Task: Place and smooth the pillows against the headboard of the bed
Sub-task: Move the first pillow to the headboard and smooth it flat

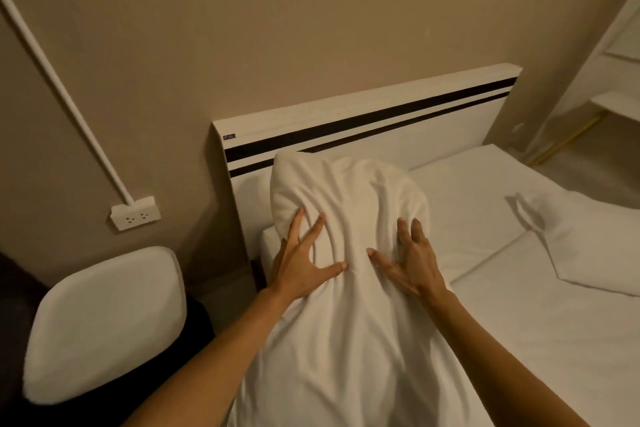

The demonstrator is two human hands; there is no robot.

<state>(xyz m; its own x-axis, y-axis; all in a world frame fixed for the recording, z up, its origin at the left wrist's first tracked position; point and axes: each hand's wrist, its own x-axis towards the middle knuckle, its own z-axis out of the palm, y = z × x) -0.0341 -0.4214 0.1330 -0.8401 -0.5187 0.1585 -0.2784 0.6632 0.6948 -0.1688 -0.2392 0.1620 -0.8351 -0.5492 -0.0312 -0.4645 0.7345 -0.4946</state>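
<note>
A long white pillow in a wrinkled case lies lengthwise on the bed, its far end raised against the white headboard with two dark stripes. My left hand presses on the pillow's left side, fingers spread, bunching the fabric. My right hand presses on its right side, fingers curled into the cloth. A second white pillow lies flat on the mattress at the right, away from the headboard.
The white mattress fills the right half of the view. A white chair seat stands close to the bed's left side. A wall socket with a white conduit sits on the beige wall. White shelves stand at the far right.
</note>
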